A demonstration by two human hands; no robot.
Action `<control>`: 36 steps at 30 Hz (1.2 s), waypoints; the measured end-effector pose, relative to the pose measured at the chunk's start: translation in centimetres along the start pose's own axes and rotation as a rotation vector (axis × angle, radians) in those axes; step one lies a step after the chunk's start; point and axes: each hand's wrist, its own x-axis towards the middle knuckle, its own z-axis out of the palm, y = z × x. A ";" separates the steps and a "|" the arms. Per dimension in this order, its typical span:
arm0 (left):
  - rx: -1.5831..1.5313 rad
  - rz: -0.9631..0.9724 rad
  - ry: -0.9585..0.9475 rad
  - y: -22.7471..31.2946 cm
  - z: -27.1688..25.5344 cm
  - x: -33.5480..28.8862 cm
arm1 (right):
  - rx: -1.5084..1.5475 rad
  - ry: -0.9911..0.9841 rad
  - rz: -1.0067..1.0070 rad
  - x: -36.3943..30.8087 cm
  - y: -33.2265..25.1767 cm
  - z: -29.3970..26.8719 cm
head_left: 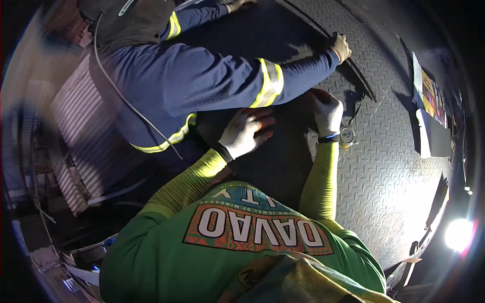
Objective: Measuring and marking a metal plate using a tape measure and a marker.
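Note:
My left hand [245,133], in a white glove with bare fingertips, hovers below the co-worker's forearm with its fingers apart, holding nothing visible. My right hand [328,113], gloved the same way, is by the right edge of a dark area, with fingers bent together; what they pinch, if anything, is lost in shadow. Beside my right wrist lies a small round object with a pale face [347,136]. Ahead, the co-worker's hand [342,47] grips or presses a long thin black strip [361,81] on the tread plate.
A co-worker in a dark blue sleeve with reflective bands [222,78] leans across from the left. Diamond tread plate [374,187] extends along the right. Printed sheets [434,98] lie at far right, above a bright lamp [458,235]. Ribbed panels [83,116] stand at left.

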 end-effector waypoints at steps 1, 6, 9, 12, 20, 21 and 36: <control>-0.006 -0.002 -0.004 -0.1 0.1 0.0 | -0.006 0.001 -0.010 0.1 0.0 -0.4; -0.077 -0.098 -0.051 -0.3 0.3 -0.5 | 0.119 -0.303 0.072 0.0 -0.3 -1.9; -0.089 -0.143 -0.098 -0.2 0.1 -0.7 | 0.097 -0.376 0.066 -0.2 -0.8 -2.1; -0.099 -0.157 -0.102 0.0 0.1 -0.7 | 0.069 -0.465 0.118 0.0 -1.4 -2.6; -0.048 -0.068 -0.028 -0.1 0.1 -0.1 | 0.056 -0.694 0.220 -0.1 -2.1 -3.0; -0.047 -0.071 -0.027 0.0 0.1 -0.1 | 0.059 -0.701 0.221 -0.1 -2.1 -2.8; -0.014 -0.077 -0.023 -0.1 0.5 -0.5 | 0.025 -0.675 0.114 -0.1 -1.4 -2.3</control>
